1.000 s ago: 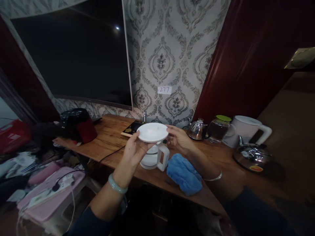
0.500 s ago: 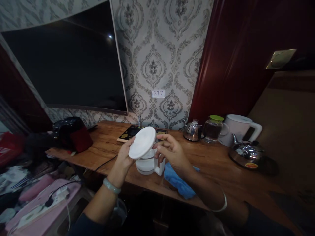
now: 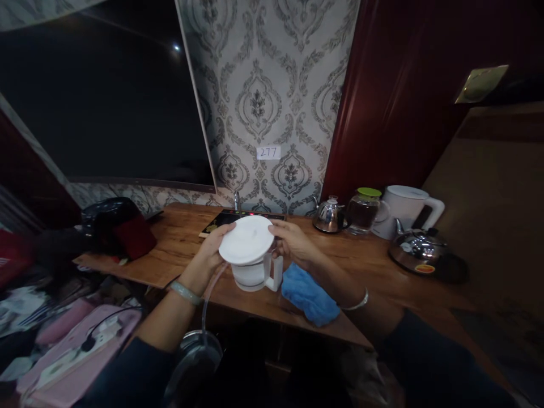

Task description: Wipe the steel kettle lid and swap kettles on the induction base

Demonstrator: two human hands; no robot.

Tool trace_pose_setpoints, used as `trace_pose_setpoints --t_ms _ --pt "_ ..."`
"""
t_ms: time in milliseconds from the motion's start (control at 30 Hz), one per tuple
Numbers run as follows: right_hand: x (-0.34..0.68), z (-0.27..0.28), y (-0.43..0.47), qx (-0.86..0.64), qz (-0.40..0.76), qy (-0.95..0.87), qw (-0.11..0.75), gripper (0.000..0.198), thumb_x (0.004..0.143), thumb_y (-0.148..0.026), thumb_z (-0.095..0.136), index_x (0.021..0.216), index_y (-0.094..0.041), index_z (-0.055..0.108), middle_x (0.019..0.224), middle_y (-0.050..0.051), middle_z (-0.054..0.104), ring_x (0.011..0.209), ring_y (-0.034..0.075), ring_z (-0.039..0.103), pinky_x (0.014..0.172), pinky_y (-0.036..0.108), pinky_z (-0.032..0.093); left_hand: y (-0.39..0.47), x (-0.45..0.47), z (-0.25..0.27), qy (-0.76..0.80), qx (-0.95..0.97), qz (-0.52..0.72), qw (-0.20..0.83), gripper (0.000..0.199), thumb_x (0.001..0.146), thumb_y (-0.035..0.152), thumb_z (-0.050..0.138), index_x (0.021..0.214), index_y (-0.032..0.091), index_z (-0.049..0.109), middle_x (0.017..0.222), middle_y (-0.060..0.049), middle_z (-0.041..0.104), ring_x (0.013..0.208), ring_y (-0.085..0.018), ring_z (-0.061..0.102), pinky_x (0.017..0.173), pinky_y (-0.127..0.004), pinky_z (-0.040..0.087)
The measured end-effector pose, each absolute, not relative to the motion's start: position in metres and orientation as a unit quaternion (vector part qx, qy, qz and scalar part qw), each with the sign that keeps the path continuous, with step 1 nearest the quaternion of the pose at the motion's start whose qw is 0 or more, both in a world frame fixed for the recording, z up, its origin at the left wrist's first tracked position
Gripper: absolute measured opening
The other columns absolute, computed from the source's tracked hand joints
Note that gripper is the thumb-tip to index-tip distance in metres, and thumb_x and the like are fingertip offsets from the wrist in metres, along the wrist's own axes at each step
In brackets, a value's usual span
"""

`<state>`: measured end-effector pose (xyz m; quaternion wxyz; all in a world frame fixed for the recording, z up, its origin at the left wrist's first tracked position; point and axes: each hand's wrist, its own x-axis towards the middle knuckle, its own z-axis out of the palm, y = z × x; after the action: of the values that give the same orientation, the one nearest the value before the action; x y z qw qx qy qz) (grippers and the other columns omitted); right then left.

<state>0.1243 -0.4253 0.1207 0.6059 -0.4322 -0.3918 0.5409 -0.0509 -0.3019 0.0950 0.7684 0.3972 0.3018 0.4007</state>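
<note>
- Mid-frame, our left hand (image 3: 209, 249) and right hand (image 3: 295, 242) pinched the round white lid (image 3: 245, 242) by opposite edges, likely to steady it.
- Below stood a white jug (image 3: 249, 276).

head camera | worn on head | faces forward, down | hands (image 3: 209, 250) near | patterned wall (image 3: 293, 85) beyond

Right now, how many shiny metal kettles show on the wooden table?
2: the smaller kettle stands left of the green-lidded clear jug; the larger kettle sits in front of the white pitcher. Others could be hidden behind the white lid.
</note>
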Motion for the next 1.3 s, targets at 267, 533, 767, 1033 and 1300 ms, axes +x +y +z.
trace_pose_setpoints --t_ms 267,533,767,1033,1300 --pt "0.128 0.103 -0.395 -0.489 0.504 -0.358 0.615 0.020 0.080 -0.007 0.061 0.096 -0.016 0.067 0.063 -0.003 0.067 0.046 0.009 0.059 0.042 0.019 0.053 -0.294 -0.048 0.096 0.325 0.497 0.464 0.657 0.038 0.059 0.017 0.071 0.095 0.004 0.075 0.083 -0.013 0.078 0.067 -0.021 0.069 0.062 -0.027 0.054" --pt "0.133 0.092 -0.368 -0.543 0.425 -0.395 0.607 0.018 0.075 -0.006 0.060 0.084 -0.014 0.072 0.055 -0.005 0.062 0.041 0.008 0.050 0.036 0.016 0.038 -0.301 -0.028 0.095 0.341 0.545 0.568 0.514 0.037 0.052 0.020 0.056 0.084 0.013 0.074 0.079 -0.007 0.076 0.078 -0.024 0.067 0.072 -0.032 0.055" --pt "0.140 0.081 -0.357 -0.585 0.354 -0.415 0.600 0.017 0.074 -0.011 0.060 0.080 -0.014 0.077 0.058 -0.005 0.064 0.045 0.007 0.047 0.041 0.016 0.036 -0.300 -0.021 0.091 0.366 0.538 0.578 0.493 0.038 0.052 0.021 0.052 0.082 0.012 0.073 0.079 -0.008 0.075 0.081 -0.025 0.067 0.076 -0.034 0.055" --pt "0.142 0.075 -0.354 -0.604 0.335 -0.427 0.583 0.012 0.074 -0.013 0.064 0.078 -0.015 0.075 0.061 -0.004 0.065 0.047 0.007 0.051 0.043 0.016 0.039 -0.288 -0.022 0.087 0.384 0.542 0.550 0.506 0.039 0.047 0.020 0.051 0.077 0.012 0.074 0.073 -0.007 0.073 0.071 -0.022 0.064 0.067 -0.029 0.051" --pt "0.141 0.071 -0.348 -0.625 0.327 -0.419 0.572 0.014 0.075 -0.013 0.063 0.081 -0.014 0.075 0.061 -0.003 0.065 0.048 0.008 0.052 0.041 0.015 0.038 -0.277 -0.023 0.078 0.401 0.539 0.530 0.517 0.037 0.048 0.020 0.058 0.080 0.010 0.076 0.067 -0.008 0.073 0.066 -0.023 0.066 0.059 -0.028 0.050"
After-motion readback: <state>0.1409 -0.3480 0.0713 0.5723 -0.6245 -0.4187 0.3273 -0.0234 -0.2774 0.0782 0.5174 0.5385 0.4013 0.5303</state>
